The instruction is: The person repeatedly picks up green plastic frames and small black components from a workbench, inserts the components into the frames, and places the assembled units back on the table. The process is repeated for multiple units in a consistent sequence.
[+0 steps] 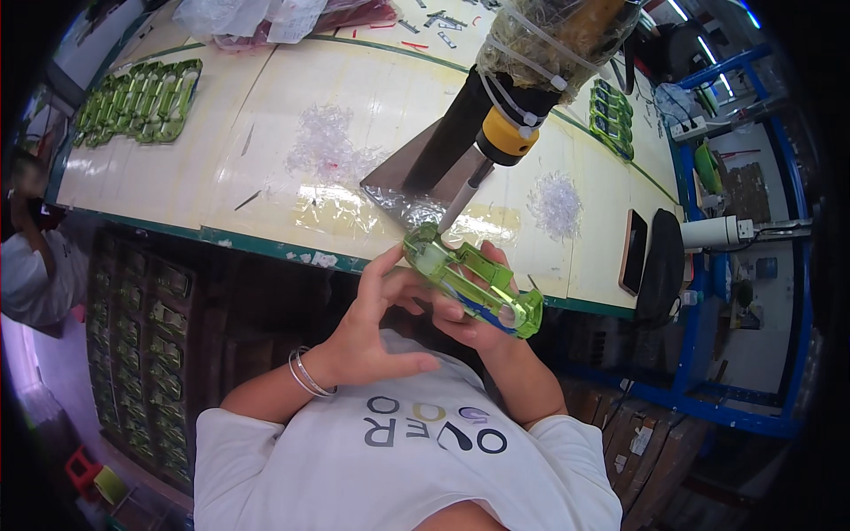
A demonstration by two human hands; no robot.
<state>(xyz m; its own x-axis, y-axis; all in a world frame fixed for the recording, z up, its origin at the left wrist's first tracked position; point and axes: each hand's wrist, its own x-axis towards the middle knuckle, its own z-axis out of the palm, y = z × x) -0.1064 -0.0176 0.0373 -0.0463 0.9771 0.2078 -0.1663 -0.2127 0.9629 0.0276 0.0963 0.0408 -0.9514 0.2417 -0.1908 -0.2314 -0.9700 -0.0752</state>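
Note:
A bright green plastic casing (478, 285) with an open middle is tilted in front of the bench edge. My right hand (482, 332) holds it from below, fingers curled round its far side. At the casing's left end, the fingers of my left hand (367, 319) press against it from beneath and the side, with the thumb stretched away. Above that same end hangs a power driver (509, 133) with a yellow collar, its body wrapped in plastic and cable ties. Its thin shaft (460, 203) comes down to the casing, and I cannot tell whether the tip touches.
Small clear plastic pieces lie in piles (332, 146) on the bench (257, 186). Green casings stand in a row (142, 102) at far left, others (611, 119) at right. A phone (633, 252) and black pouch (660, 270) sit rightward. A rack of green parts (142, 345) stands lower left.

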